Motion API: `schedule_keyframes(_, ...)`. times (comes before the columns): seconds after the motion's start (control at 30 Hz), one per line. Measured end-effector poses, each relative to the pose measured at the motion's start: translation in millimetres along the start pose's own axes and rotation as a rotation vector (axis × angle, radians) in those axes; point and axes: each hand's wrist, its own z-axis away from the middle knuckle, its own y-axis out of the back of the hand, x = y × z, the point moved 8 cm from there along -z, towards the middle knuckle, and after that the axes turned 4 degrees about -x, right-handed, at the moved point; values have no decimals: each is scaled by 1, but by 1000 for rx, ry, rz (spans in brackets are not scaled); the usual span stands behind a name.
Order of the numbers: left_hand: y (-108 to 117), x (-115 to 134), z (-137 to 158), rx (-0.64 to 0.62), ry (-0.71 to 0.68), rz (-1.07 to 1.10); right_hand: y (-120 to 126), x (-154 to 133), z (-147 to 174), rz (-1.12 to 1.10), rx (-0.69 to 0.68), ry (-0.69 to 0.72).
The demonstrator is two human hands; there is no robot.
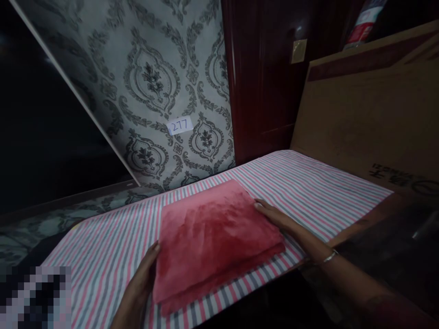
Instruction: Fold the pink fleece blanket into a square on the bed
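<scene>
A folded red plush cloth (216,233) lies in a rough square on the striped cover, its layers showing along the near edge. My left hand (144,274) holds its left side, thumb tip against the border and the other fingers mostly hidden. On the far right edge, my right hand (272,215) grips the cloth, with thumb and forefinger close together at the border. A thin bracelet (327,258) circles my right wrist. Darker and lighter patches mark the pile on top.
The pink, grey and white striped cover (113,246) drapes the table. A large cardboard box (363,105) stands at the right, with a red-labelled bottle (361,27) behind it. A paper marked 277 (180,125) sticks to the patterned wall. A dark panel (44,119) leans at left.
</scene>
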Motion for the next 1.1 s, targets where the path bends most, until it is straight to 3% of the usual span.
schedule_keyframes(0.1,1,4,-13,-16,-31,-39,-21,3,-9,-310,-103,-93)
schedule_keyframes(0.17,-1,4,-20,-54,-40,-62,-30,-4,-11,-418,-154,-78)
schedule_keyframes(0.33,-15,16,-24,-103,-167,-96,-31,-36,-20,-352,-251,13)
schedule_keyframes(0.53,-37,56,9,32,-407,-139,18,-89,-76,-51,-178,89)
schedule_keyframes(0.63,-64,69,34,-23,-558,-212,45,-137,-106,12,-233,263)
schedule_keyframes(0.73,-92,55,46,-86,-689,-335,63,-167,-130,44,-285,324)
schedule_keyframes(0.83,-106,11,33,-94,-705,-468,82,-155,-145,203,-76,168)
schedule_keyframes(0.93,-111,-46,8,-115,-590,-596,95,-118,-131,327,224,29)
schedule_keyframes(1.03,-104,-81,-5,-111,-464,-346,90,-70,-90,331,326,-59)
schedule_keyframes(1.1,-97,-90,-6,-94,-397,-117,80,-37,-55,310,302,-120)
